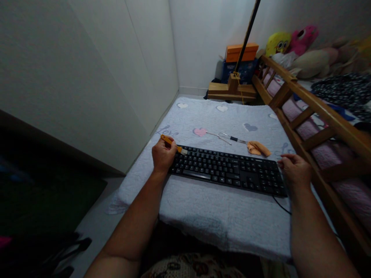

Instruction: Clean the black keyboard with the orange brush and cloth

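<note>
A black computer keyboard [228,170] lies at a slight slant on the cloth-covered table. In my left hand [164,153], closed around its yellow handle, is a small brush [182,150]; its pale bristles meet the keys near the keyboard's far left corner. My right hand [294,170] is at the opposite end, fingers curled and gripping the right edge by the far corner. A black cable [281,205] runs out under that end. Beyond the keyboard lie an orange cloth [258,148], a thin wire-like tool with a black sleeve [234,138] and a slim pale stick [218,136].
A light blue quilted cloth [197,208] with hearts covers the table. On the right stands a wooden bed rail [315,116], with plush toys behind it. At the back are a wooden stand [232,90] with a dark pole and an orange box [241,53]. A pale panel [116,69] borders the left.
</note>
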A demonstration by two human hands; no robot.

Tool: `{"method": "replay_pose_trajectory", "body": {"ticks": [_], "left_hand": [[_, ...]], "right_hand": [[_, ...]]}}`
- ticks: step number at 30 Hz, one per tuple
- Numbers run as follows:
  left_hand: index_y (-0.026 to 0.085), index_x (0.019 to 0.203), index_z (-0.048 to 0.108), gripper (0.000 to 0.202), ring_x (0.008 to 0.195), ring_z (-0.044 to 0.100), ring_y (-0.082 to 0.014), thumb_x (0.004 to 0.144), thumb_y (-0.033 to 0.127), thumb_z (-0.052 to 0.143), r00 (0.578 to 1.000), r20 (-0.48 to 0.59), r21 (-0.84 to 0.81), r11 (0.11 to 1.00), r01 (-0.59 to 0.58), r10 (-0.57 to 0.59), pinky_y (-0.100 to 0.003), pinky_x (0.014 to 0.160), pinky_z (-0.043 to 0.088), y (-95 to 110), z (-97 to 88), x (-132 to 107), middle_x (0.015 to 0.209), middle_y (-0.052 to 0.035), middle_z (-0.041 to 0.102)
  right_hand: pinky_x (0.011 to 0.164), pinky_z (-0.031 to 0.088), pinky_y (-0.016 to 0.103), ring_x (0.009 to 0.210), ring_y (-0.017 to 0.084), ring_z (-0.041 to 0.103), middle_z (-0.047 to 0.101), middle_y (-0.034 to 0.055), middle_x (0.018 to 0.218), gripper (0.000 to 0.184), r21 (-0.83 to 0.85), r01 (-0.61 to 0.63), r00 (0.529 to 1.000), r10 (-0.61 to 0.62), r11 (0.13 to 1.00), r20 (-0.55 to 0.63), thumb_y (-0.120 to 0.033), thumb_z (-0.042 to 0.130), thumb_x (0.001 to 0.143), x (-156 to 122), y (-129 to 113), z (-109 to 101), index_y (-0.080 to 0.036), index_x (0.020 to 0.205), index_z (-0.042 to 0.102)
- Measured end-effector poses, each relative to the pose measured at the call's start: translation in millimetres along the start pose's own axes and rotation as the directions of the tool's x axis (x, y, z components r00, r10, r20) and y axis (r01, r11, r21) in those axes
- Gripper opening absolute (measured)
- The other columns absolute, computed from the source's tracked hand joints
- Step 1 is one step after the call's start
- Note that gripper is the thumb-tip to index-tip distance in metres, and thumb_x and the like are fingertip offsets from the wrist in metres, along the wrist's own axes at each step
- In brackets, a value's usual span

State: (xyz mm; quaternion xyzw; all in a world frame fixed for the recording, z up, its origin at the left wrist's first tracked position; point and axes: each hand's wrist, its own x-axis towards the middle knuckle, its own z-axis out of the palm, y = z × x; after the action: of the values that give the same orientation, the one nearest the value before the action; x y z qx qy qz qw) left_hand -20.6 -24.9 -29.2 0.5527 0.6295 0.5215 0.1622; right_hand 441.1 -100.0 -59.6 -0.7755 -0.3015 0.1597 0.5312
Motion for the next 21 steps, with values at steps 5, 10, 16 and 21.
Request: {"method": "replay_pose_trajectory", "body": {"ticks": [5, 10, 16, 21], "left_hand": [[0.022, 0.088, 0.07, 0.013, 0.06, 0.062, -0.017, 0.082, 0.032, 0.064, 0.996, -0.077, 0.104, 0.994, -0.039, 0.047, -0.028, 0.068, 0.049, -9, -7.9, 6, 0.064, 0.0022, 0.063], [0.022, 0.088, 0.069, 0.011, 0.06, 0.06, -0.0179, 0.081, 0.029, 0.063, 0.989, -0.131, 0.189, 0.981, -0.045, 0.07, -0.029, 0.069, 0.048, -12, -13.5, 11, 0.063, 0.0023, 0.061], [0.023, 0.087, 0.066, 0.009, 0.061, 0.059, -0.0182, 0.079, 0.024, 0.063, 0.973, -0.207, 0.256, 0.965, -0.049, 0.104, -0.03, 0.072, 0.049, -14, -20.4, 15, 0.066, 0.0024, 0.06], [0.023, 0.086, 0.065, 0.009, 0.063, 0.058, -0.0174, 0.078, 0.02, 0.063, 0.958, -0.264, 0.26, 0.965, -0.041, 0.112, -0.03, 0.075, 0.05, -14, -24.4, 15, 0.067, 0.0025, 0.06]], "right_hand": [[0.056, 0.047, 0.026, 0.062, 0.017, 0.063, 0.069, 0.0015, 0.067, 0.03, -0.012, -0.007, 1.0, 0.007, 1.0, -0.012, -0.032, 0.066, 0.06, -6, -10, 1, -0.019, 0.086, 0.073], [0.056, 0.048, 0.027, 0.062, 0.017, 0.063, 0.068, 0.0013, 0.066, 0.029, 0.01, -0.043, 0.999, 0.043, 0.999, -0.011, -0.03, 0.065, 0.057, -8, -14, 1, -0.019, 0.083, 0.072], [0.057, 0.048, 0.026, 0.061, 0.017, 0.064, 0.07, 0.0016, 0.068, 0.032, 0.018, -0.025, 1.0, 0.025, 1.0, 0.001, -0.033, 0.066, 0.059, 0, -2, 1, -0.019, 0.087, 0.074], [0.058, 0.049, 0.027, 0.062, 0.018, 0.065, 0.069, 0.0018, 0.067, 0.031, -0.016, -0.007, 1.0, 0.007, 1.0, -0.005, -0.033, 0.065, 0.06, 1, -3, 0, -0.019, 0.086, 0.074]]}}
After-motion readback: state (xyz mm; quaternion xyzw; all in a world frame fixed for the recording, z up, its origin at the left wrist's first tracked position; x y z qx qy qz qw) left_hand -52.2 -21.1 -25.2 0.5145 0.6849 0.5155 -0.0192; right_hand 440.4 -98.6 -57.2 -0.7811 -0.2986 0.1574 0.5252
